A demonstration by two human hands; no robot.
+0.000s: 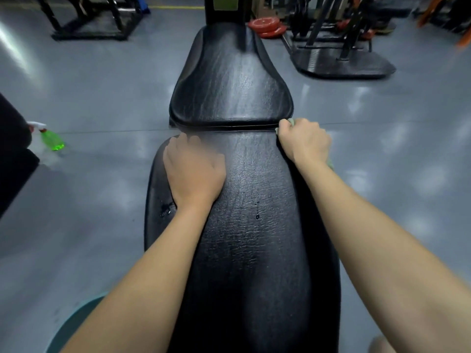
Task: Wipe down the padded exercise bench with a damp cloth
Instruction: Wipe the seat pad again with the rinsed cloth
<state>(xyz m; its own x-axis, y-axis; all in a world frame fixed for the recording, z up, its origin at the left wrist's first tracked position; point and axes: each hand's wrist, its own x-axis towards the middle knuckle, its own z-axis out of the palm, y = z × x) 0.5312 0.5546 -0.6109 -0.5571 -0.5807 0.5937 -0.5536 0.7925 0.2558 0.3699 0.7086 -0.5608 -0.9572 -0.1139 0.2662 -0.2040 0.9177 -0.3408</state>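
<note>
The black padded bench (249,200) runs away from me in two pads, a long near pad and a wider far pad (229,85) with a gap between them. My left hand (193,171) lies flat, palm down, on the left side of the near pad and holds nothing. My right hand (303,141) is closed on a pale green cloth (290,121) at the near pad's far right corner, beside the gap. Only small bits of the cloth show past the fingers and under the wrist. Wet drops and a damp patch sit on the near pad.
A green spray bottle (51,138) with a white trigger lies on the grey floor to the left. Red weight plates (267,26) and black rack bases (341,59) stand at the back right, another black frame (89,24) at the back left. A dark object (12,154) is at the left edge.
</note>
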